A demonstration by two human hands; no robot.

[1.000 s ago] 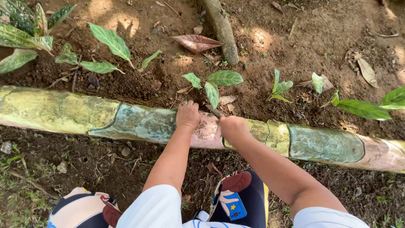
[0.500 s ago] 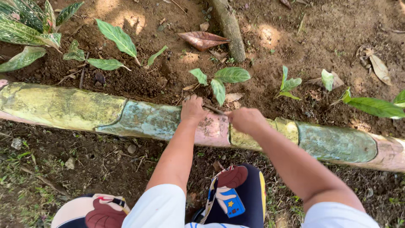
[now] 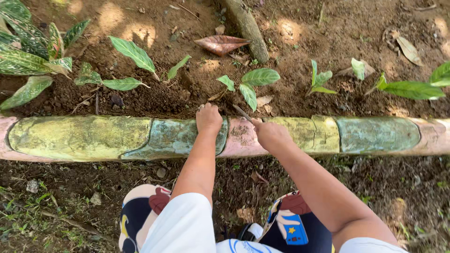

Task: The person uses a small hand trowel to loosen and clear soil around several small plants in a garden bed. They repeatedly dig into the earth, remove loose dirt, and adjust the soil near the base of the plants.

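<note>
My left hand [image 3: 208, 118] rests curled on the mossy border log [image 3: 93, 137]; my right hand [image 3: 271, 135] pinches a thin stick [image 3: 242, 113] near the seedling [image 3: 248, 84].

You are outdoors in a garden, looking down at a planting bed. Loose brown soil [image 3: 328, 42] holds small seedlings with green veined leaves [image 3: 248, 84] and a larger variegated plant [image 3: 28, 56]. A weathered, mossy curved border [image 3: 79, 138] edges the bed. Dry fallen leaves [image 3: 220, 44], scattered pebbles and sparse grass [image 3: 28, 201] lie around it.
</note>
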